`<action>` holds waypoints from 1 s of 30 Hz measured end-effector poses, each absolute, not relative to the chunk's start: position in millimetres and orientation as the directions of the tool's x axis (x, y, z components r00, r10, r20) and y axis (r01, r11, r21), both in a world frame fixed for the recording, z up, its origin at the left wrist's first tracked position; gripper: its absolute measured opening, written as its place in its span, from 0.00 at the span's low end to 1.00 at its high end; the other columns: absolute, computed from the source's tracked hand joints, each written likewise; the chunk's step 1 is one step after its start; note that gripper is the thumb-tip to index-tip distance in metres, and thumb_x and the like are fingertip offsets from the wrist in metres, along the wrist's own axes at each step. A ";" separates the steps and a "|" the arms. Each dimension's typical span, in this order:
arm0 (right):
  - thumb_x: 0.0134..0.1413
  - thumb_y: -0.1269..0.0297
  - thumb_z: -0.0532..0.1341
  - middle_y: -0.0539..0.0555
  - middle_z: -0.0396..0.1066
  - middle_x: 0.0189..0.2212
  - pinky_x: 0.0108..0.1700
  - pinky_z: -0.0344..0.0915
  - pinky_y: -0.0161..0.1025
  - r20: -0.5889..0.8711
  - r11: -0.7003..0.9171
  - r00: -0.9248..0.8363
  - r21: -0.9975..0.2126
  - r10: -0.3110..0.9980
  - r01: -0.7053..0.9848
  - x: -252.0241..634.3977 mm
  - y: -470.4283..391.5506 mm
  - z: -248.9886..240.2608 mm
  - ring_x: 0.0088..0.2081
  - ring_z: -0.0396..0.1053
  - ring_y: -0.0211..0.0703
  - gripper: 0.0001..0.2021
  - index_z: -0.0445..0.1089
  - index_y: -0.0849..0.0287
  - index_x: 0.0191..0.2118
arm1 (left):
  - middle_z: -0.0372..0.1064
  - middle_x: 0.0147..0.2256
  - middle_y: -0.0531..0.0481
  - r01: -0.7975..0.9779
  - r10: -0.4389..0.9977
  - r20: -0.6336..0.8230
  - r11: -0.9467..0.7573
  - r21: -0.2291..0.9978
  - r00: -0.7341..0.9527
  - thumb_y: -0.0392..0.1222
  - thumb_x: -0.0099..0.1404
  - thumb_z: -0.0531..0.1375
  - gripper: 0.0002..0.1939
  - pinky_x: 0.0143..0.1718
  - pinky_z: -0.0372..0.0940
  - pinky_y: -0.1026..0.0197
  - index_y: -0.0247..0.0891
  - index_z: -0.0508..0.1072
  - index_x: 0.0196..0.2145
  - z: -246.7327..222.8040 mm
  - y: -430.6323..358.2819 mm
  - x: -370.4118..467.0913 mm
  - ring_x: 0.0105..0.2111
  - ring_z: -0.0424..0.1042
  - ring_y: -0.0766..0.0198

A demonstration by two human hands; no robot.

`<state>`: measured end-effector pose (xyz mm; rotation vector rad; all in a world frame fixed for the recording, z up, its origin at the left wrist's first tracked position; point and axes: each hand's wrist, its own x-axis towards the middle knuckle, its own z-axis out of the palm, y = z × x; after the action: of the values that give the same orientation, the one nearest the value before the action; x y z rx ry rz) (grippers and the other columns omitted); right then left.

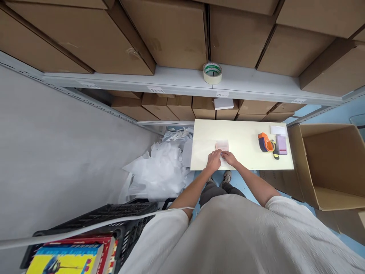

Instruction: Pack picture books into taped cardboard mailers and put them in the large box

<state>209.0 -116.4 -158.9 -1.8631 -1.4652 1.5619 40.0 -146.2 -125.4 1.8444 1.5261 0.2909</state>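
A small pale pink and white slip of paper [222,145] lies flat on the cream tabletop [239,152], close to its front edge. My left hand [214,160] rests on the near part of the slip with fingers closed together. From the other side, my right hand [229,157] meets it, thumb and fingers pinched at the same spot. Between them the fingertips cover the middle of the slip, and a white part shows below. Whether anything else is pinched there is too small to tell.
On the table's right lie an orange tape dispenser [265,142], a yellow-black cutter [275,151] and a purple box [282,145]. An open carton [327,167] stands right. White wrapping sheets [162,167] and a black crate [128,220] are left. A tape roll [212,74] sits on the shelf.
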 end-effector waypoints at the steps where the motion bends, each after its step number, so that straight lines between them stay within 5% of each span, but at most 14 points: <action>1: 0.59 0.64 0.56 0.52 0.82 0.43 0.56 0.73 0.45 -0.541 -0.433 -0.090 -0.752 0.836 0.497 210.7 -117.7 -157.5 0.46 0.78 0.47 0.18 0.79 0.52 0.50 | 0.68 0.68 0.39 0.792 0.912 -0.299 -0.044 0.609 0.280 0.25 0.66 0.53 0.34 0.68 0.60 0.40 0.41 0.66 0.67 -121.7 -145.6 41.5 0.69 0.62 0.45; 4: 0.57 0.64 0.57 0.54 0.81 0.46 0.57 0.72 0.45 -0.484 -0.453 0.100 -0.700 0.869 0.553 218.1 -119.6 -154.2 0.48 0.77 0.48 0.18 0.78 0.54 0.50 | 0.70 0.65 0.36 0.847 0.875 -0.408 -0.006 0.531 0.262 0.27 0.67 0.54 0.32 0.66 0.60 0.40 0.41 0.67 0.67 -117.5 -145.0 42.9 0.66 0.66 0.43; 8: 0.51 0.67 0.60 0.57 0.80 0.46 0.55 0.72 0.43 -0.480 -0.541 0.277 -0.595 0.832 0.594 225.5 -115.6 -153.7 0.49 0.77 0.50 0.20 0.77 0.57 0.50 | 0.61 0.72 0.37 0.837 0.847 -0.440 -0.010 0.547 0.298 0.29 0.67 0.56 0.34 0.67 0.60 0.41 0.41 0.64 0.70 -123.4 -147.3 40.0 0.68 0.65 0.42; 14: 0.47 0.64 0.60 0.51 0.79 0.35 0.42 0.73 0.40 -0.566 -0.627 0.290 -0.599 0.772 0.499 227.0 -110.9 -151.7 0.39 0.76 0.47 0.17 0.76 0.55 0.44 | 0.61 0.72 0.36 0.765 0.848 -0.383 -0.039 0.642 0.365 0.29 0.62 0.60 0.39 0.73 0.57 0.45 0.37 0.65 0.71 -132.1 -148.2 38.3 0.73 0.59 0.44; 23: 0.46 0.60 0.63 0.49 0.76 0.30 0.39 0.69 0.39 -0.480 -0.633 0.415 -0.622 0.773 0.460 256.7 -108.3 -120.9 0.34 0.73 0.45 0.08 0.71 0.54 0.34 | 0.72 0.65 0.41 0.674 0.822 -0.437 0.091 0.733 0.365 0.36 0.71 0.56 0.30 0.68 0.63 0.43 0.41 0.64 0.69 -122.2 -128.6 79.0 0.65 0.69 0.46; 27: 0.53 0.51 0.64 0.49 0.74 0.28 0.38 0.70 0.39 -0.494 -0.589 0.325 -0.719 0.806 0.368 258.2 -112.8 -111.3 0.34 0.73 0.45 0.12 0.70 0.54 0.35 | 0.77 0.59 0.45 0.615 0.808 -0.517 0.262 0.744 0.282 0.46 0.77 0.53 0.19 0.64 0.66 0.47 0.45 0.69 0.62 -114.7 -124.2 93.6 0.62 0.73 0.49; 30: 0.60 0.40 0.60 0.53 0.78 0.33 0.38 0.72 0.39 -0.551 -0.585 0.206 -0.791 0.809 0.182 250.4 -115.6 -105.5 0.36 0.76 0.46 0.21 0.72 0.55 0.37 | 0.79 0.56 0.44 0.484 0.808 -0.529 0.365 0.795 0.260 0.57 0.78 0.54 0.20 0.56 0.70 0.55 0.43 0.71 0.58 -112.6 -122.6 90.3 0.56 0.77 0.52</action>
<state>250.4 -115.6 -105.5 -1.9069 -0.9175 1.4003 90.3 -122.6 -112.6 1.2777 1.3856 0.3282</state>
